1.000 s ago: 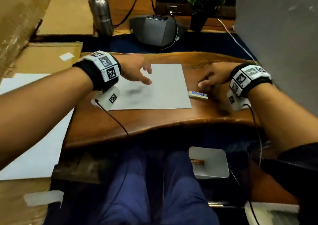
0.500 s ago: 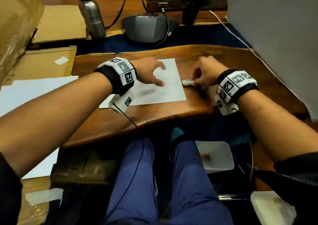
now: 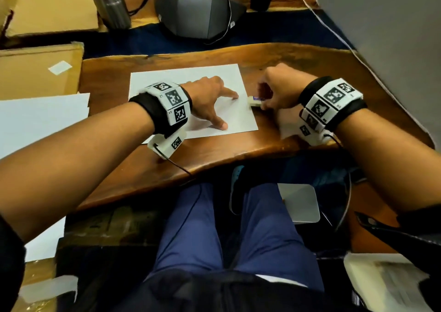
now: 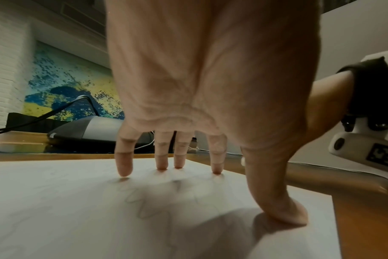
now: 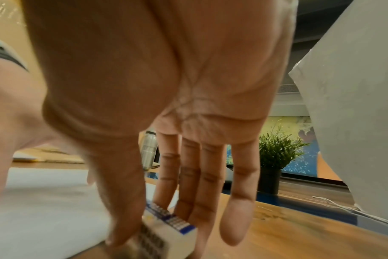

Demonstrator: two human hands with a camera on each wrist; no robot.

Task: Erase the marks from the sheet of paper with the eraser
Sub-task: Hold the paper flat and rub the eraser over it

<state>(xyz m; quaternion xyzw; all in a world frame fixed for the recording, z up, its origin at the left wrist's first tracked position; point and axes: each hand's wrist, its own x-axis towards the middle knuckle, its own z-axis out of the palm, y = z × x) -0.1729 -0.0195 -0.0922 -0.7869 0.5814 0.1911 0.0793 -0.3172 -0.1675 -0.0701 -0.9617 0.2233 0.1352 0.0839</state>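
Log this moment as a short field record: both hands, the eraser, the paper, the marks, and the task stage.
left hand: fingertips spread, pressing the sheet of paper flat
right hand: thumb and fingers pinch the eraser
eraser position: at the sheet's right edge, on the wooden table
marks: faint pencil scribbles under the left hand
stage: eraser gripped, rubbing not yet begun

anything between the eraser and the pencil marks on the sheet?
Partly. The right hand pinches the eraser at the sheet of paper's right edge. The left hand presses spread fingers on the sheet, arched directly over the faint marks.
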